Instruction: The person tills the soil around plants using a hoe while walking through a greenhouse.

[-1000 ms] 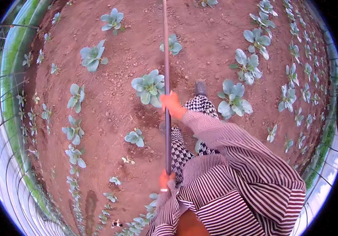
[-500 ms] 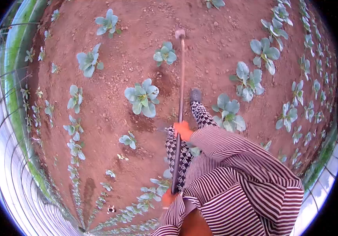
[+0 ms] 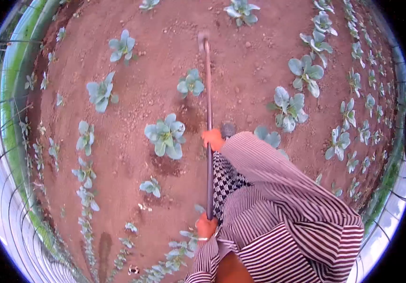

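Observation:
A long-handled hoe (image 3: 208, 85) reaches away from me over the soil, its blade blurred at the far end. My right hand (image 3: 213, 139) is wrapped round the middle of the handle. Closer to my body, my left hand (image 3: 206, 226), with a pale band at the wrist, grips the handle's near end. Just left of the shaft stands a small leafy plant (image 3: 191, 83). A larger broad-leaved plant (image 3: 165, 136) grows farther left, below it. Whether the blade touches the ground cannot be made out.
Rows of similar plants run along both sides, such as this plant (image 3: 289, 109) on the right and this one (image 3: 101, 92) on the left. My shoe (image 3: 229, 129) is partly hidden behind my right arm. Curved greenhouse walling (image 3: 12, 94) borders the left.
The hoe's head has shifted slightly left and up in view, and my right hand has moved up with the handle. My left hand has also risen. The plants near me sit lower in view.

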Demonstrator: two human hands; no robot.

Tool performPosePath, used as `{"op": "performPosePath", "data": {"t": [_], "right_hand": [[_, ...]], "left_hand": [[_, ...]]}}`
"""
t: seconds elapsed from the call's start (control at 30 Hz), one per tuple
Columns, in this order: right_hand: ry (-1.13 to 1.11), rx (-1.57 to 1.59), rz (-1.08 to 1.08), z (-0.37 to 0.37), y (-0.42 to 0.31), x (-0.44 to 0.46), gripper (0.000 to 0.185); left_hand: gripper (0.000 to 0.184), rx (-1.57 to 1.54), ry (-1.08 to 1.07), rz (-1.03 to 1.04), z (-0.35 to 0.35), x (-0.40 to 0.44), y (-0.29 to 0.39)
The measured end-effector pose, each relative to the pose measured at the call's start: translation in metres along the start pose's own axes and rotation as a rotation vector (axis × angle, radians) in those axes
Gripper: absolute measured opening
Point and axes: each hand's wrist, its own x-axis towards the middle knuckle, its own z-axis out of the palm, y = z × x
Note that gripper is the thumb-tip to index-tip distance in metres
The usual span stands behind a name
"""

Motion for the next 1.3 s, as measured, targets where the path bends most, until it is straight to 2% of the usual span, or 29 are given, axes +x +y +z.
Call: {"op": "performPosePath", "data": {"t": [0.03, 0.07, 0.1, 0.17, 0.2, 0.27, 0.37, 0.4, 0.43, 0.47, 0.5, 0.53, 0.57, 0.6, 0.63, 0.67, 0.7, 0.77, 0.83, 0.9, 0.93, 0.97, 1.0, 1.07, 1.2, 1.23, 1.3], "right_hand": [[0.078, 0.006, 0.133, 0.011, 0.003, -0.02, 0.015], [0.159, 0.023, 0.269, 0.022, 0.005, -0.039, 0.017], [0.243, 0.05, 0.398, 0.034, 0.003, -0.058, 0.02], [0.468, 0.191, 0.771, 0.067, -0.051, -0.072, 0.018], [0.294, 0.247, 0.66, 0.068, -0.05, -0.087, 0.015], [0.331, 0.561, 0.442, 0.077, -0.026, -0.107, 0.012], [0.532, 0.218, 0.746, 0.072, -0.113, -0.025, 0.022], [0.533, 0.229, 0.728, 0.062, -0.142, 0.003, 0.017], [0.532, 0.238, 0.71, 0.047, -0.165, 0.034, 0.016], [0.502, 0.165, 0.664, 0.026, -0.169, 0.066, 0.018], [0.536, 0.197, 0.465, 0.01, -0.188, 0.094, 0.019], [0.504, 0.145, 0.41, -0.015, -0.202, 0.124, 0.019], [0.496, 0.007, 0.423, -0.04, -0.225, 0.155, 0.018], [0.488, -0.131, 0.433, -0.065, -0.247, 0.185, 0.016], [0.493, -0.207, 0.42, -0.091, -0.26, 0.211, 0.018], [0.5, -0.28, 0.408, -0.114, -0.267, 0.231, 0.021], [0.484, -0.304, 0.44, -0.135, -0.27, 0.242, 0.023], [0.447, -0.35, 0.512, -0.178, -0.276, 0.252, 0.026], [0.499, -0.597, 0.595, -0.221, -0.194, 0.225, 0.027], [0.471, -0.38, 0.89, -0.212, -0.221, 0.179, 0.022], [0.485, -0.211, 0.822, -0.208, -0.197, 0.151, 0.02], [0.504, -0.045, 0.753, -0.205, -0.169, 0.125, 0.02], [0.529, 0.009, 0.809, -0.199, -0.182, 0.115, 0.02], [0.584, 0.132, 0.917, -0.181, -0.205, 0.11, 0.022], [0.486, 0.142, 0.792, -0.172, -0.218, 0.14, 0.02], [0.45, 0.1, 0.739, -0.174, -0.235, 0.159, 0.02], [0.431, 0.002, 0.69, -0.178, -0.256, 0.198, 0.019]], "left_hand": [[0.03, 0.046, -0.018, -0.141, 0.002, -0.002, -0.002], [0.034, -0.1, -0.12, 0.115, 0.004, -0.001, -0.04], [0.037, 0.098, -0.119, -0.144, 0.002, -0.016, -0.04], [0.035, 0.121, -0.111, -0.234, -0.005, -0.037, -0.055], [0.034, 0.118, -0.104, -0.248, -0.012, -0.044, -0.06], [0.032, 0.137, -0.081, -0.249, -0.02, -0.046, -0.064], [0.029, 0.187, -0.011, -0.173, -0.019, -0.016, -0.051], [0.028, 0.201, 0.015, -0.133, -0.017, -0.001, -0.041], [0.026, 0.107, 0.102, 0.071, -0.011, 0.019, -0.026], [0.025, 0.085, 0.113, 0.034, -0.005, 0.042, 0.003], [0.025, 0.064, 0.124, -0.002, -0.002, 0.064, 0.039], [0.024, -0.034, 0.119, 0.05, -0.003, 0.081, 0.081], [0.024, -0.132, 0.115, 0.102, -0.002, 0.096, 0.122], [0.023, -0.105, 0.103, 0.09, 0.006, 0.113, 0.158], [0.018, -0.239, 0.182, 0.224, 0.025, 0.13, 0.181], [0.018, -0.294, 0.112, 0.127, 0.026, 0.137, 0.223], [0.021, -0.26, 0.098, 0.13, 0.032, 0.143, 0.253], [0.025, -0.234, -0.011, 0.059, 0.043, 0.149, 0.288], [0.027, -0.26, -0.195, -0.1, 0.053, 0.133, 0.296], [0.029, -0.047, -0.108, 0.026, 0.037, 0.091, 0.316], [0.031, 0.048, -0.073, -0.051, 0.039, 0.073, 0.31], [0.035, 0.05, -0.157, -0.071, 0.036, 0.06, 0.292], [0.039, 0.071, -0.161, -0.125, 0.038, 0.047, 0.281], [0.041, 0.016, -0.06, -0.078, 0.045, 0.028, 0.269], [0.038, -0.034, -0.028, -0.202, 0.046, 0.038, 0.284], [0.037, 0.045, -0.071, -0.17, 0.045, 0.052, 0.289], [0.035, -0.098, -0.037, -0.122, 0.052, 0.08, 0.299]]}}
